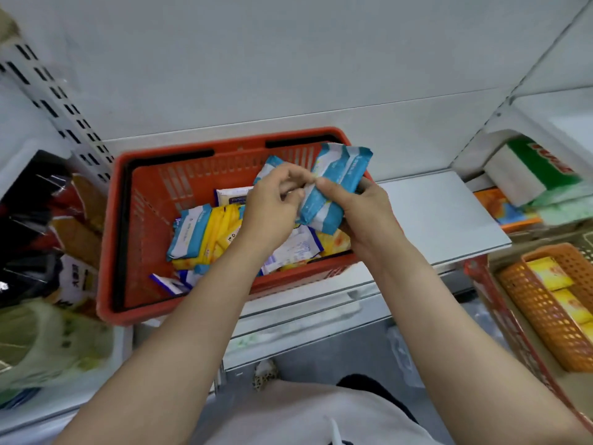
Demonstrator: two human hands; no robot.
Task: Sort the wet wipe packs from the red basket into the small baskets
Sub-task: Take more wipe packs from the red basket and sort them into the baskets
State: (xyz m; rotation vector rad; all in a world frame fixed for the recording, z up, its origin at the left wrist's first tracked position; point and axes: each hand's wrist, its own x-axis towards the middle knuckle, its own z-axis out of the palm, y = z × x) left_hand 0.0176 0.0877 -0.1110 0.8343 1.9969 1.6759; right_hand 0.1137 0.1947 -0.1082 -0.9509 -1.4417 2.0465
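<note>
Head view: red basket (141,200) on white shelf (442,213); right hand (362,220) grips blue pack (333,191), left hand (272,203) pinches another.

One head-worn wide-angle camera looks steeply down and forward, close over the red basket (141,200) on a shelf (442,220), its edges seemingly blurred.
</note>
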